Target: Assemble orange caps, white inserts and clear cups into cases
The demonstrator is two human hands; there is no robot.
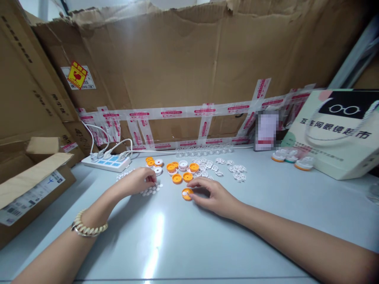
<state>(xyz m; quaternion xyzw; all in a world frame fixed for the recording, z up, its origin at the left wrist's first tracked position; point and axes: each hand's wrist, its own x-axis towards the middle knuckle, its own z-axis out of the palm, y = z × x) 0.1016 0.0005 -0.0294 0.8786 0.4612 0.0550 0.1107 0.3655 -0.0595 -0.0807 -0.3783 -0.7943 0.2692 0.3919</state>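
My left hand is over a cluster of small white discs left of centre, its fingertips pinched together. What is between them is too small to make out. My right hand rests on the table, thumb and forefinger at the edge of an orange round cap. A small white piece sits inside this cap. Just behind are more orange caps, several of them lying hollow side up. White round parts lie among them and beside my left fingers.
Flat white pieces are scattered behind my right hand. A row of clear plastic parts runs along the cardboard. A power strip and open box stand left. On the right are a phone, finished-looking round units and a paper bag.
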